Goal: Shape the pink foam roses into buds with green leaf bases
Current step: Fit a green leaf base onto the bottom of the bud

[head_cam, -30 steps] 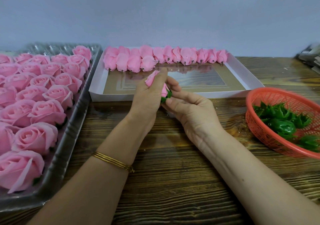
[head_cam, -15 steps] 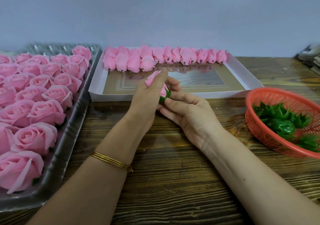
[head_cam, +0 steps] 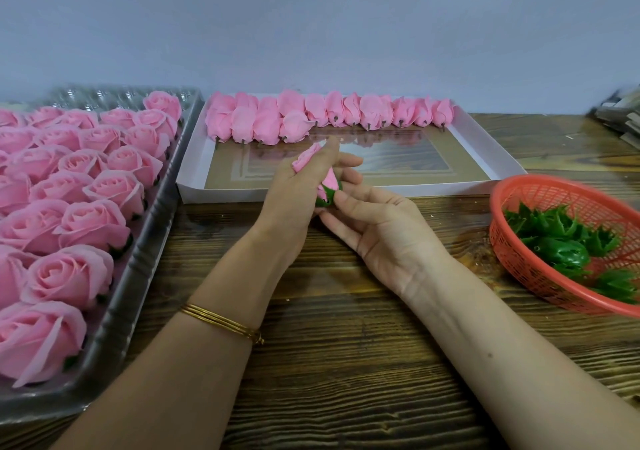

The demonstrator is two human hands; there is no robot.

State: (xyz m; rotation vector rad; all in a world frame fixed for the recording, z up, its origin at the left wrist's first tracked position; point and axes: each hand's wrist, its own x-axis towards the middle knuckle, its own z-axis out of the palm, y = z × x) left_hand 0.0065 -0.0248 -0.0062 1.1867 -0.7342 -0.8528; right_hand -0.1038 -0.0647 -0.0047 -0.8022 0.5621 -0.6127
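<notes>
Table: dark-grained wood, carrying everything in view.
Silver tray: on the left, running from the near edge to the far wall.
Open roses: pink, fully opened, packed in rows and filling the silver tray.
White tray: shallow, far centre, just right of the silver tray.
Finished buds: a pink row lying along the far wall of the white tray, with short dark stubs pointing near.
Red basket: plastic mesh, on the right, partly cut off by the frame edge.
Loose leaf bases: glossy green and spiky, piled inside the red basket.
Left hand: back to the camera, raised over the near wall of the white tray, fingers curled round the rose bud.
Right hand: palm up, just right of the left hand; its thumb presses on the green leaf base and its fingers reach under it, pinching the bud's lower end.
Bracelet: thin gold bands on the left wrist.
Rose bud: pink, tight, held above the table between both hands, tip pointing far.
Green leaf base: cupped round the bud's near end.
Petal: pink, sticking out beside the left fingertips; whether it is loose or joined to the bud cannot be told.
</notes>
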